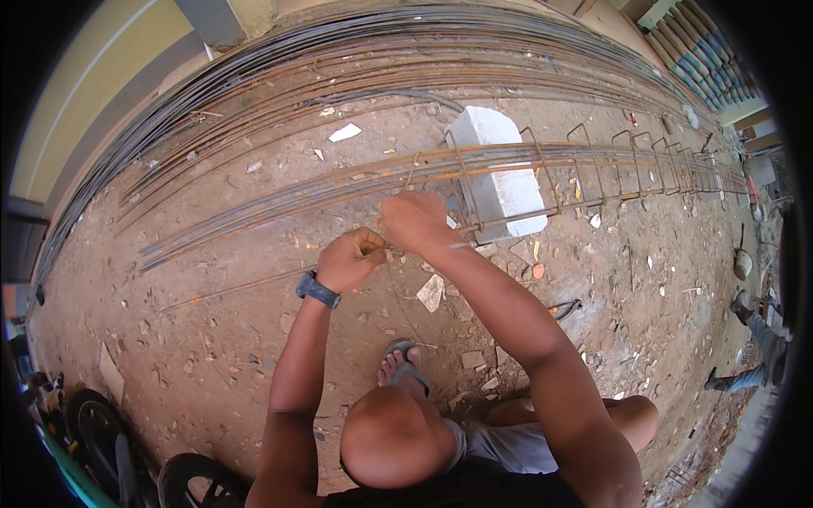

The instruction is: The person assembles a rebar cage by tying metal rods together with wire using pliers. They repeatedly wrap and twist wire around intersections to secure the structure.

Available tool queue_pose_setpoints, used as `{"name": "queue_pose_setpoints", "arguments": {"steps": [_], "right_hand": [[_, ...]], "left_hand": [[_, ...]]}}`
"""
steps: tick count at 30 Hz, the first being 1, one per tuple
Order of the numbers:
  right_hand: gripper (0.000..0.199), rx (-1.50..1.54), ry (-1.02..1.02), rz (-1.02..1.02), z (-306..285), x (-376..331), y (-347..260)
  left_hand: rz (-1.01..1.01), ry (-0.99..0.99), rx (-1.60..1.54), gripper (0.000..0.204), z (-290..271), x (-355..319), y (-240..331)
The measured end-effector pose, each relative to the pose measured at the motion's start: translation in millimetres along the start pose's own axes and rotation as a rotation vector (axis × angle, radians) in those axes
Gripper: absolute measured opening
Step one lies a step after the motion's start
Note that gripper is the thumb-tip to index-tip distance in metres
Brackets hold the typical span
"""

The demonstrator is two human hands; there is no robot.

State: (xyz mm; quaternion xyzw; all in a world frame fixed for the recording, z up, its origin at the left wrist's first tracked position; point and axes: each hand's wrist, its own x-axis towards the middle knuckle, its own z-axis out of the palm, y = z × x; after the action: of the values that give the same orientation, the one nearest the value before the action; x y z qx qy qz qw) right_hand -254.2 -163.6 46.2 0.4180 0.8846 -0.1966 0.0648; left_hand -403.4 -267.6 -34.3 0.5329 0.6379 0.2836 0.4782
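A long cage of rusty reinforcing bars point(339, 188) with square wire stirrups point(584, 161) lies across in front of me. It rests on a pale block point(511, 199). Both hands are at its near lower bar point(237, 288), left of the block. My left hand point(347, 258), with a dark watch at the wrist, has its fingertips pinched together. A thin wire point(402, 305) trails down from them toward my foot. Just beyond and to the right, my right hand point(413, 220) is closed with its knuckles up. What its fingers grip is hidden.
Loose reinforcing bars point(279, 52) lie in a long bundle along the far wall. Stone chips and a broken tile piece point(431, 293) litter the dirt. Wheels point(97, 436) stand at lower left. A dark hand tool point(565, 309) lies right of my forearm. Another person's legs point(758, 347) show at far right.
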Motion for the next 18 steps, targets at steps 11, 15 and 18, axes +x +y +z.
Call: {"name": "queue_pose_setpoints", "arguments": {"steps": [11,15,18], "right_hand": [[0.019,0.277,0.006,0.164,12.2,13.5,-17.2],[0.020,0.318,0.165,0.163,28.5,16.1,-7.7],[0.021,0.383,0.167,0.137,30.2,14.4,-7.1]], "left_hand": [[-0.010,-0.202,-0.286,0.026,-8.1,17.4,-23.6],[-0.112,-0.303,-0.317,0.023,-11.8,18.5,-8.1],[-0.219,-0.295,-0.249,0.020,-20.1,9.1,19.6]]}}
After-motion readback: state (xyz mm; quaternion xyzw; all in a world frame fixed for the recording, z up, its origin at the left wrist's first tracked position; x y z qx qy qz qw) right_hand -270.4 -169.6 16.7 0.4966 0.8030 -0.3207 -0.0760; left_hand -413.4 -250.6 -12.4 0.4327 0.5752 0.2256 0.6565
